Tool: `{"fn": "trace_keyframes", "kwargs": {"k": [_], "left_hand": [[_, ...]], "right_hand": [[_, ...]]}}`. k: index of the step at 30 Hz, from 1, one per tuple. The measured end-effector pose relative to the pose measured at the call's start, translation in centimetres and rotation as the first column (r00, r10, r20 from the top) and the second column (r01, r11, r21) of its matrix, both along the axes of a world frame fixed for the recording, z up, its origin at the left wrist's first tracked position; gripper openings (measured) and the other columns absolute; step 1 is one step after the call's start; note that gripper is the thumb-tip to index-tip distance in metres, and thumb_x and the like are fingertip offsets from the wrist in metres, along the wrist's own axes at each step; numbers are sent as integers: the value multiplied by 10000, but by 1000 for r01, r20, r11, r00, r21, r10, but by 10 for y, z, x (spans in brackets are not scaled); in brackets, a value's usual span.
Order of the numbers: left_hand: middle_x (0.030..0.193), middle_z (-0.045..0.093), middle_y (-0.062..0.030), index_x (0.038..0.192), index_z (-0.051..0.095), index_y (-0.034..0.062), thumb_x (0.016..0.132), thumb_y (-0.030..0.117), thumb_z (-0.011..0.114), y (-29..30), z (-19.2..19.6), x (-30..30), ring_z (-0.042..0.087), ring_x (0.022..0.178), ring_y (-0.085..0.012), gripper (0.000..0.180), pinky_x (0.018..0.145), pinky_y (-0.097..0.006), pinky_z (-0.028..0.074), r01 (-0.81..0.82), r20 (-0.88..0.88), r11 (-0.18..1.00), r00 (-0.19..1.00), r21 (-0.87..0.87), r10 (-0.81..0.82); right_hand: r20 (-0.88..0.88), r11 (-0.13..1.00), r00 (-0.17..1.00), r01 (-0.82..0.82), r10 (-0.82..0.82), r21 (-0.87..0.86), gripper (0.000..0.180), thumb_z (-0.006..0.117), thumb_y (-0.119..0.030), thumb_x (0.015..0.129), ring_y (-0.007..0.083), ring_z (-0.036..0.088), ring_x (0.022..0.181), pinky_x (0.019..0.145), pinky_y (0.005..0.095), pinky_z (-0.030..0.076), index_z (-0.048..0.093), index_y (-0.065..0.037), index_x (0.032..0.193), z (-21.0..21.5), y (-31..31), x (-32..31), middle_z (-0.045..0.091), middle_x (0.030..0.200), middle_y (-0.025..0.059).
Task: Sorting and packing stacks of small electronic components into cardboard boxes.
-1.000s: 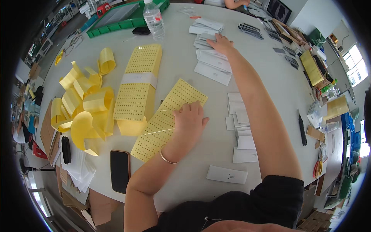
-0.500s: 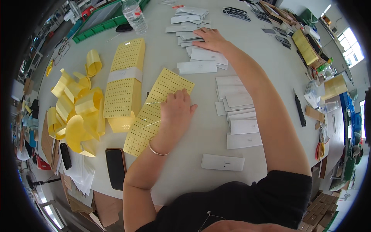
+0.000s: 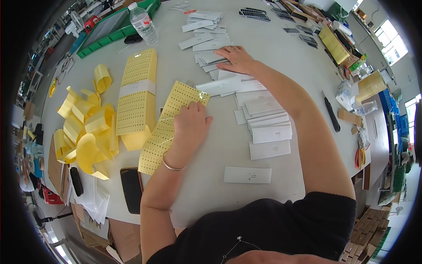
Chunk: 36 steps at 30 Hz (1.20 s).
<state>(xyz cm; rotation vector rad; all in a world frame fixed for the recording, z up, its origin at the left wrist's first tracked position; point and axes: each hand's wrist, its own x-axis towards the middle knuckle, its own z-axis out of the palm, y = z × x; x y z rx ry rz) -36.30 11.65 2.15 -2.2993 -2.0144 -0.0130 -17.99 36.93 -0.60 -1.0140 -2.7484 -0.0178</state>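
"What have you got on your left?"

"Curled yellow strips [image 3: 96, 121], then the banded stack [image 3: 135, 105], then a punched yellow sheet [image 3: 161, 130] lying slantwise just right of it. Your left hand [image 3: 190, 123] lies on that sheet, near its far end."

"Is it gripping?"

"Your fingers are bent and the thumb stands out to the right. You look to be steadying the sheet, but I can't tell whether you're pinching it."

"And your right?"

"Your right hand [image 3: 237, 59] reaches far across the table, palm down, arm nearly straight, fingertips on the overlapping white slips [image 3: 269, 133]. They run in a loose column from the far side down towards you; one slip [image 3: 247, 174] lies apart, nearest your body."

"Which step is that, then?"

"I'd judge you're handling the slips while the other hand minds the sheet. Whether your right fingers have closed on one, I can't tell. Singling one out would call for a light fingertip pinch, because they overlap; a heavy press could drag the neighbours along."
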Motion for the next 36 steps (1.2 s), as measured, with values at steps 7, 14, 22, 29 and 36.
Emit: {"fn": "trace_keyframes", "kwargs": {"k": [7,14,22,29,36], "left_hand": [[920,559,-56,974,561,77,850,370,643,-2,-7,-7,593,823,-205,329,583,-327,540,40,54,996,998,75,-44],[923,558,-45,964,555,95,874,349,614,-1,-12,2,580,851,-206,276,575,-340,531,54,-31,994,998,91,-51],[889,549,-23,938,542,107,863,384,628,-2,-12,0,579,831,-177,299,547,-337,520,64,-33,992,998,108,-61],[962,552,-50,1033,558,104,833,371,648,-4,3,3,572,911,-197,345,649,-373,517,66,-5,993,998,94,-66],[1414,464,-86,1330,494,153,834,103,536,-8,-2,9,426,1314,-286,501,991,-481,393,498,13,823,854,272,-520]], "right_hand": [[-34,996,999,-17,14,-93,509,506,-543,902,242,460,1256,1081,457,256,551,-205,1279,4,-31,17,537,1316,60],[-90,991,988,126,-129,-41,451,523,-545,888,214,446,1279,1049,487,278,617,-271,1234,19,47,-18,534,1351,36],[118,964,967,240,-227,-112,669,477,-653,864,297,261,1413,1044,555,274,359,-346,1446,2,60,-71,254,1553,74],[23,965,971,241,-240,-106,561,479,-578,908,281,340,1371,1025,523,301,423,-322,1404,-12,38,-19,353,1490,97],[20,953,969,247,-248,-174,527,546,-476,906,297,369,1352,1038,515,322,435,-316,1395,-5,5,32,362,1475,124]]}}
